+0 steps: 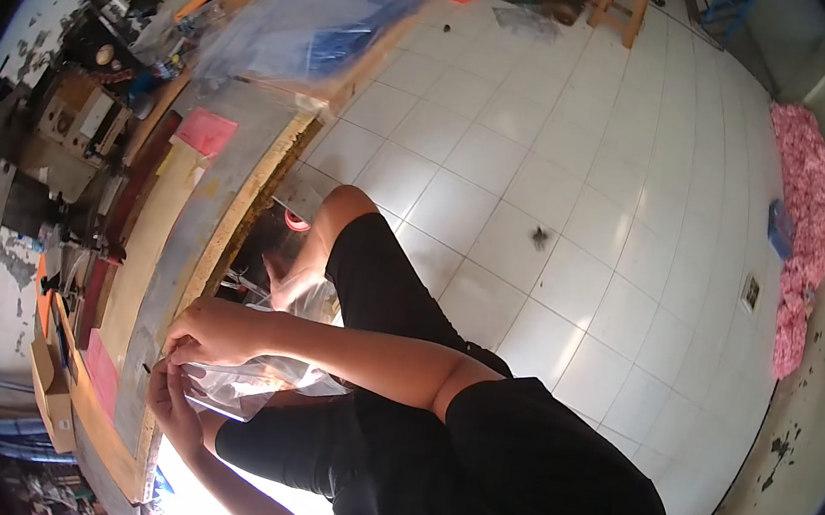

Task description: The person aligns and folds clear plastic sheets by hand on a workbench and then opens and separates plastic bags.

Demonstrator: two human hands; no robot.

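A clear plastic bag [238,390] hangs from my hands beside the bench's near edge, over my lap. My right hand [216,332], the upper one in view, has its fingers bent and pinched on the bag's edge. Just below it, my left hand [177,409] grips the same edge with closed fingers. The two hands nearly touch. Next to them is the grey metal-topped workbench [200,225], with a pink sheet [99,370] near my left hand.
A dark machine [68,141] stands along the bench's far side. Another pink sheet [206,132] lies farther up. Clear and blue plastic bags [326,32] are piled at the top. A wooden stool [619,13] and part of another person show at the top. Pink bundles [799,238] line the wall.
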